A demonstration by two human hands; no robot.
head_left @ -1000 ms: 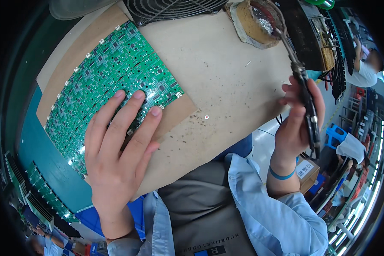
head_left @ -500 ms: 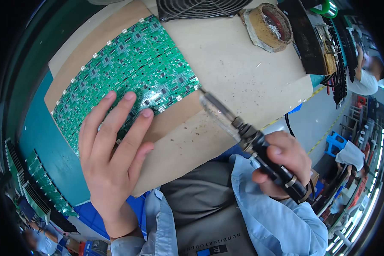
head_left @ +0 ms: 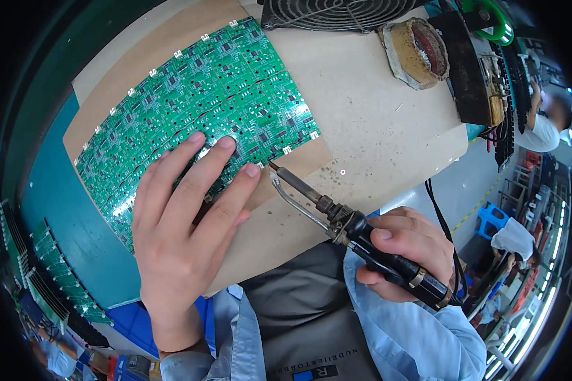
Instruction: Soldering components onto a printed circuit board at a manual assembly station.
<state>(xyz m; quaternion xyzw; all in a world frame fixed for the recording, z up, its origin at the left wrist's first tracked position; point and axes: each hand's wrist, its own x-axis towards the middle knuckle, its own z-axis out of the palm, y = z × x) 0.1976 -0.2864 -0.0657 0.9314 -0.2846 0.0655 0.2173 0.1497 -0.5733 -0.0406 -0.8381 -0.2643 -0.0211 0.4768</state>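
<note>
A large green circuit board panel, covered in small parts with white connectors along its edges, lies on brown paper. My left hand rests on its near side, fingers spread and fingertips on the board. In my right hand is a black-handled soldering iron, with a thin bent metal tube running beside its shaft. Its tip points at the board's near edge, by a white connector close to my left index fingertip. Whether the tip touches it I cannot tell.
A round black fan grille stands at the far edge. Right of it sit a crusted tan pot, a dark box and a green reel. More boards stand at the left. People work in the background at the right.
The soldering iron's tip has gone from the board's right corner leftward along the near edge. My left hand has slid slightly right. The whole view has shifted a little.
</note>
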